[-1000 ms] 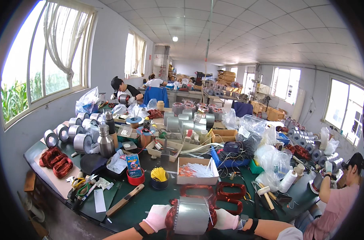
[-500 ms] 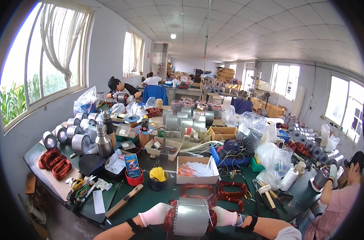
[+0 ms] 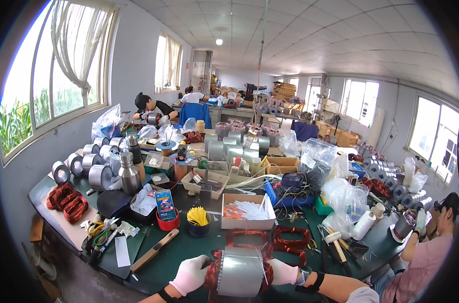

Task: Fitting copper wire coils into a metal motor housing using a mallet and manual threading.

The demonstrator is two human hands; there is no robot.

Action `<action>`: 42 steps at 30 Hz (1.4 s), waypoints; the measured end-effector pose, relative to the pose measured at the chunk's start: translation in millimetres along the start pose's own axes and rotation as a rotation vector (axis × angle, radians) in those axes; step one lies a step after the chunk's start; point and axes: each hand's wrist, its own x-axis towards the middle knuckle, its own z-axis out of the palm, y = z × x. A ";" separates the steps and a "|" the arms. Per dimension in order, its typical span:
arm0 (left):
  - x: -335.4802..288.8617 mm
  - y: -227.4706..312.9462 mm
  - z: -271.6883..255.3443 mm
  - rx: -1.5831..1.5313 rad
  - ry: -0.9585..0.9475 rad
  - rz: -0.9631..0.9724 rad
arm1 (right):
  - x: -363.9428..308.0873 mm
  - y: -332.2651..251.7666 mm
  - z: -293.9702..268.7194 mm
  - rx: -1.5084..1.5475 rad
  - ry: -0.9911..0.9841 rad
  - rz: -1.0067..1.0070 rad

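A motor stator (image 3: 239, 272), a silver metal cylinder with red-brown copper windings bulging from both ends, lies on its side at the near edge of the table. My left hand (image 3: 189, 275), in a white glove, grips the windings at its left end. On the opposite end my right hand (image 3: 284, 271), also gloved, closes against the copper; its fingertips are hidden behind the coil. A thin pale strip lies along the right side of the cylinder. Just beyond it are loose copper coils (image 3: 291, 237).
A wooden stick (image 3: 155, 250) lies left of my hands. Behind stand a cup of yellow strips (image 3: 198, 221), a phone (image 3: 165, 204) in a red holder and a box of white strips (image 3: 247, 214). A mallet (image 3: 335, 247) lies right. A co-worker (image 3: 424, 257) sits at the right.
My left hand has shifted slightly left and down along the stator's end, with more of the glove's back showing. My right hand stays at the other end.
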 end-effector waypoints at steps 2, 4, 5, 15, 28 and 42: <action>-6.8 4.2 1.8 -0.332 -0.049 -0.309 | 2.4 -5.1 -1.4 0.011 0.032 -0.035; -12.2 8.9 17.5 -0.439 0.028 -0.265 | 0.5 -15.1 -8.4 -0.002 0.055 -0.062; -12.7 4.8 27.3 -0.787 0.087 -0.358 | 1.7 -20.9 -10.1 -0.001 0.052 -0.066; -5.0 -0.5 18.2 -0.365 0.105 -0.059 | 1.3 -23.6 -12.6 0.120 0.120 -0.093; 23.4 -15.3 31.0 0.302 -0.033 0.172 | 8.3 -31.6 -17.8 0.020 0.083 -0.210; 23.0 -18.0 20.4 0.352 -0.093 0.242 | 5.2 -50.1 -24.5 -0.186 0.110 -0.153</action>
